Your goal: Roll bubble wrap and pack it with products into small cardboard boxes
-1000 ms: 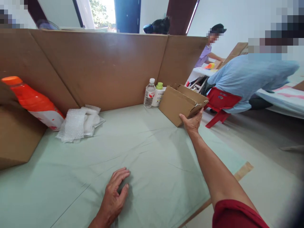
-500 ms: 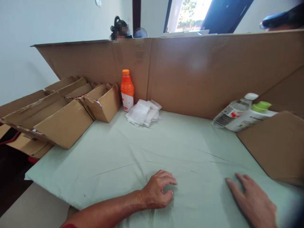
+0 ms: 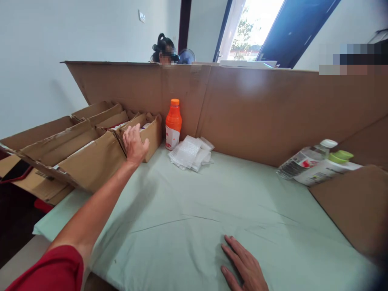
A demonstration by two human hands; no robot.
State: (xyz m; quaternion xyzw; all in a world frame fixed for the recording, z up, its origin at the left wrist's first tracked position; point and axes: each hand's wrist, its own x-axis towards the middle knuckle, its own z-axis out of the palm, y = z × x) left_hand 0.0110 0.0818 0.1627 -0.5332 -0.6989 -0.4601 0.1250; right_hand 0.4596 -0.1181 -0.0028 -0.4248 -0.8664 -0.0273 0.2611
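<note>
My left hand (image 3: 135, 145) is at the small cardboard box (image 3: 155, 139) on the far left of the table, its fingertips over the near rim and the thumb held apart. The hand looks open, and no object shows in it. Inside that box a bit of white and purple packaging (image 3: 145, 126) is partly visible. At the front of the table, my right hand (image 3: 245, 264) lies low over the pale green cloth (image 3: 194, 198) with its fingers spread, holding nothing. Just right of the box stands an orange bottle (image 3: 173, 125), beside a pile of bubble-wrap pouches (image 3: 191, 152).
More open cardboard boxes (image 3: 91, 163) line the left edge. A tall cardboard panel (image 3: 273, 117) closes off the back. At right, a clear water bottle (image 3: 303, 161) and a white bottle with a green cap (image 3: 341, 157) lean behind a cardboard piece (image 3: 351, 206). People are beyond the panel.
My left hand has moved from the middle front of the table up and left to the small box. My right hand has shifted left along the cloth. The view has tilted slightly.
</note>
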